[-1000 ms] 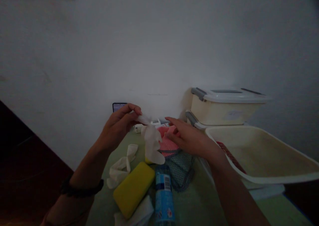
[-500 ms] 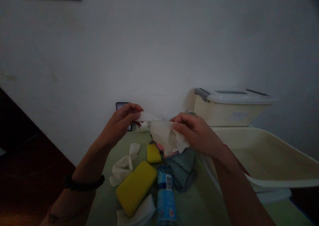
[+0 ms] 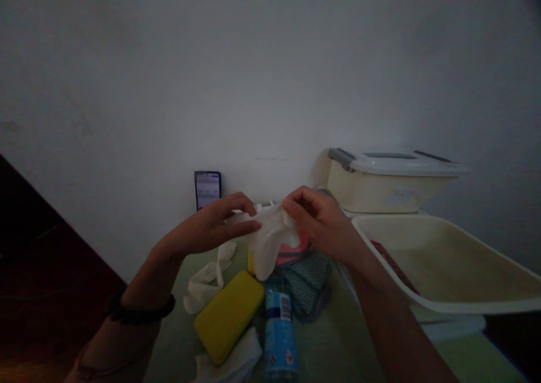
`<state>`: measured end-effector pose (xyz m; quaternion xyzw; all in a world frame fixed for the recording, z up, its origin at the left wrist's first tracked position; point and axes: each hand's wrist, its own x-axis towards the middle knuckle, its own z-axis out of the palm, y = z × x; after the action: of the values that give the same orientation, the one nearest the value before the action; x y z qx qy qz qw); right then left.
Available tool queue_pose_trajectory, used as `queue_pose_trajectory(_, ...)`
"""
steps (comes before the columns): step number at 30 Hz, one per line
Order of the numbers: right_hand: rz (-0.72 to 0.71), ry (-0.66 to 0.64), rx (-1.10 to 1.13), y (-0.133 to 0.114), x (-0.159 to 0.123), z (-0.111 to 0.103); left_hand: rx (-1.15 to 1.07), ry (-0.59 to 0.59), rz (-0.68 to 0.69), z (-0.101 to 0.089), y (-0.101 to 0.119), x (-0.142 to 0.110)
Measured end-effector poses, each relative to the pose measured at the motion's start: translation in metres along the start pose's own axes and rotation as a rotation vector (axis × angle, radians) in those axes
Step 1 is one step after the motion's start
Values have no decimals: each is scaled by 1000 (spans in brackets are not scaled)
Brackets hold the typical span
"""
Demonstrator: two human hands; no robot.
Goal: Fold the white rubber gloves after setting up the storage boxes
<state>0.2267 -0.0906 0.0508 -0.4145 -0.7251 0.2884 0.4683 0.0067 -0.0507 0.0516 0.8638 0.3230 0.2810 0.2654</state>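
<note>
Glove (image 3: 269,242) white, thin, wrinkled, drooping between both hands (image 3: 319,219).

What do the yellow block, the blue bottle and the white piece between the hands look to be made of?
Yellow block: probably foam sponge, matte, with soft rounded edges.
Blue bottle: likely plastic, smooth and translucent near the label.
White piece: thin, limp and softly creased, so perhaps rubber film, though the dim picture leaves fabric possible.
</note>
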Motion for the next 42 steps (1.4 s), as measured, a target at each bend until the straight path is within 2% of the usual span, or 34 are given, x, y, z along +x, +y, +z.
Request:
queue_pose_trajectory(3,15,35,77,3,1,2,-105,71,-12,-1,1,-1)
queue_pose_trajectory(7,33,67,112,6,4,4,-332,101,-250,-2,2,-2)
queue_pose_trajectory(9,41,88,55,7,4,3,-415,102,-292,-2,-1,-2)
queue_pose_trajectory(11,39,113,-41,10,5,0,-495,17,-303,-3,-6,-2)
queue_pose_trajectory(13,46,136,-160,13,5,-4,-565,-119,-327,-5,-13,-2)
queue_pose_trajectory(15,84,85,-334,17,4,-10,-568,-211,-357,-7,-19,-2)
queue_pose_trajectory(19,112,-149,-598,20,-2,-17,-349,-211,-331,-9,-19,-4)
queue_pose_trajectory(23,49,-258,-488,10,-7,-10,-303,-256,-221,-1,-7,-1)
queue_pose_trajectory(26,94,-360,-379,0,-5,-1,-242,-296,-162,5,1,2)
queue_pose_trajectory(30,83,-372,-481,-3,-1,-4,-208,-316,-193,1,-1,0)
queue_pose_trajectory(33,120,-401,-613,-1,-3,-17,-132,-261,-258,-9,-10,-4)
queue_pose_trajectory(36,201,-524,-656,-5,-6,-27,-54,-140,-273,-14,-17,-4)
queue_pose_trajectory(39,208,-598,-579,-12,-10,-27,-294,-41,-197,-8,-18,-1)
queue_pose_trajectory(42,157,-501,-451,-12,-10,-15,-478,-38,-132,6,-19,4)
